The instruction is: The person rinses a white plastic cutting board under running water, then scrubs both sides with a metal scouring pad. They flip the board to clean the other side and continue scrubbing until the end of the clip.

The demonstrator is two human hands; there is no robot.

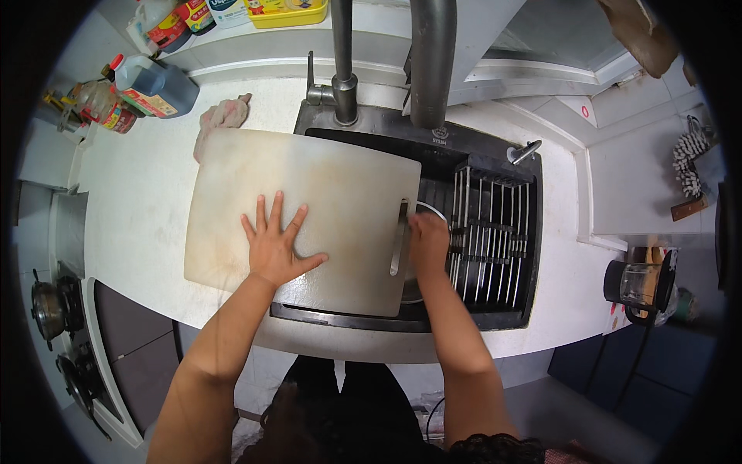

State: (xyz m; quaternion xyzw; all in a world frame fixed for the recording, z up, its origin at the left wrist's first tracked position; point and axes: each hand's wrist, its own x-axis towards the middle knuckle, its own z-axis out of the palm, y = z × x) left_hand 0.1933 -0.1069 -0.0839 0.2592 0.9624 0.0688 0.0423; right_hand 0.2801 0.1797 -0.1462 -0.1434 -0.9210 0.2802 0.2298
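Note:
A large, pale cutting board lies across the left part of the dark sink and onto the white counter. My left hand rests flat on its middle, fingers spread. At the board's right edge, beside the long handle slot, my right hand is closed on the rim; its fingertips are partly hidden. Beneath that hand, a round metal rim shows inside the sink, mostly covered by the board and hand.
A wire rack sits in the sink's right side. Behind the board stand a tall faucet and a thick dark pipe. A crumpled cloth, a jug of dark liquid and bottles occupy the back left. A blender jar stands far right.

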